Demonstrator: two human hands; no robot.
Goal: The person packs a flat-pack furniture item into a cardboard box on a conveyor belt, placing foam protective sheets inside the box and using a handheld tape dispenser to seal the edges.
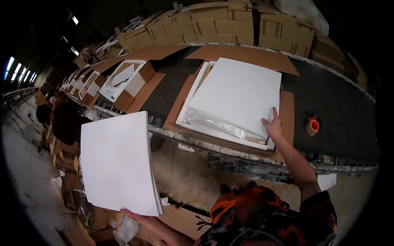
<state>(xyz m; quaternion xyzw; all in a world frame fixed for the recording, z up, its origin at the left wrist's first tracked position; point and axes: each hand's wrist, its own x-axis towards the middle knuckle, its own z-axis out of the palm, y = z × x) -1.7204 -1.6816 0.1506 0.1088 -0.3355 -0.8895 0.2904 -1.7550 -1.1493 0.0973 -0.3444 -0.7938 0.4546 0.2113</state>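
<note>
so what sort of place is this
Probably a factory or warehouse packing line: a long dark conveyor belt carries white-lined, open brown cardboard boxes, and stacked brown cardboard cartons stand along its far side.

Smooth, matt foam-like sheets [115, 164]; dull cardboard carton flap [258, 59]; glossy, crinkled clear-plastic bag [213, 124]; matt conveyor belt [336, 102]; rough, chipped conveyor rail [197, 142].

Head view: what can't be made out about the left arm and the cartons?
- Part of the left hand: hidden by the held white foam sheets.
- Left forearm's upper end: cut off by the lower edge.
- Most of the nearest carton's contents: under the covering sheet.
- Farthest cartons' contents: too small, in head view.
</note>
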